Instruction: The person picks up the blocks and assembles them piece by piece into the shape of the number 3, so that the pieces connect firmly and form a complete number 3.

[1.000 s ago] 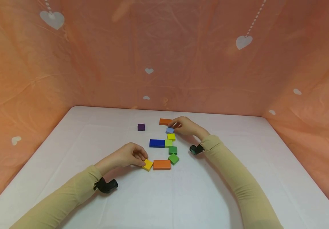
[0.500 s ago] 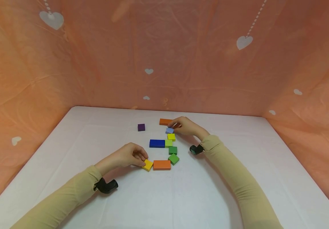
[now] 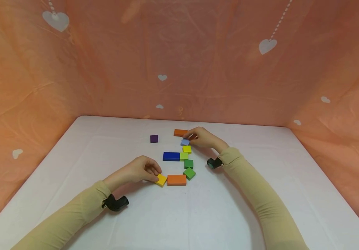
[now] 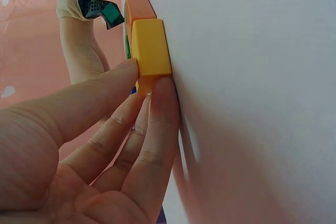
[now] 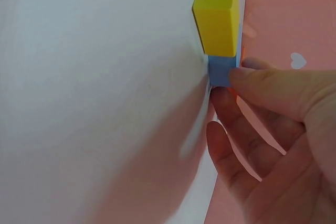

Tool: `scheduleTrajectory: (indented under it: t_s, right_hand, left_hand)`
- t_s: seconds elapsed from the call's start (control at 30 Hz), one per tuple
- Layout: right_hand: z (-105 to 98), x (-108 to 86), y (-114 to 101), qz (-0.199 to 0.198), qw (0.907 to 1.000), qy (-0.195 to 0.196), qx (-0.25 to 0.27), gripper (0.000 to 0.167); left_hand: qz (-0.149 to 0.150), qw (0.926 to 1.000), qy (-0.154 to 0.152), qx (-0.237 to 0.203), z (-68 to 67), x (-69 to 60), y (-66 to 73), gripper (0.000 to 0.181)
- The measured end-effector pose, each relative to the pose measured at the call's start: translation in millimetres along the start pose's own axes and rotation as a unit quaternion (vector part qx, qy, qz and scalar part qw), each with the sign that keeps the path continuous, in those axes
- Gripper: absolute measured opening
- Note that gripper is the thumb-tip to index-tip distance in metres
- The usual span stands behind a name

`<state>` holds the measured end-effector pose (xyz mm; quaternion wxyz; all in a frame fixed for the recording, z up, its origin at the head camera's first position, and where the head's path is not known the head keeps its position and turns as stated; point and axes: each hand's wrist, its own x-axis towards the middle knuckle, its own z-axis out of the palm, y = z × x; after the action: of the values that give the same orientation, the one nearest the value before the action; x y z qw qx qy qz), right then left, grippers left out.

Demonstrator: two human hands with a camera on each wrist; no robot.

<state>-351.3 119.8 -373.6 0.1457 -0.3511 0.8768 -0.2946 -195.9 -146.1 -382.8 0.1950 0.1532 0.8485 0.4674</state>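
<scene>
Between thumb and fingers, my left hand [image 3: 139, 169] pinches a golden-yellow block [image 3: 161, 180] lying on the table, slightly turned, at the left end of an orange oblong block [image 3: 176, 180]. My right hand [image 3: 203, 138] holds a light blue block [image 3: 184, 142] by its edge, just behind a lemon-yellow block [image 3: 187, 149]. The right wrist view shows the thumb and a fingertip on the light blue block [image 5: 220, 71]. Behind it lies another orange block [image 3: 180, 132], its right end hidden by the right hand.
A dark blue oblong block [image 3: 171, 156] meets a lime block [image 3: 184, 157] mid-row. Two green blocks, one straight [image 3: 188, 164] and one turned [image 3: 189, 173], continue toward the front. A purple block [image 3: 154, 139] lies apart at back left on the white table [image 3: 229, 215].
</scene>
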Motion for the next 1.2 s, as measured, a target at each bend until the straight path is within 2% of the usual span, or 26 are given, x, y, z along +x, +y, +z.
scheduleTrajectory:
  t_s: [0.73, 1.03, 1.2]
  right_hand:
    - [-5.1, -3.5, -1.9, 0.001, 1.0, -0.002, 0.004, 0.028]
    - [-23.1, -3.2, -2.2, -0.03, 0.999, 0.028, 0.018, 0.029]
    - [-30.4, 2.4, 1.1, -0.024, 0.9986, 0.044, 0.016, 0.031]
  left_hand:
    - [-0.005, 1.0, 0.002, -0.001, 1.6, -1.0, 2.5, 0.018]
    - [-0.003, 1.0, -0.001, -0.006, 1.4, -0.5, 2.3, 0.018]
    - [0.001, 1.0, -0.005, -0.006, 0.8, -0.5, 1.9, 0.018]
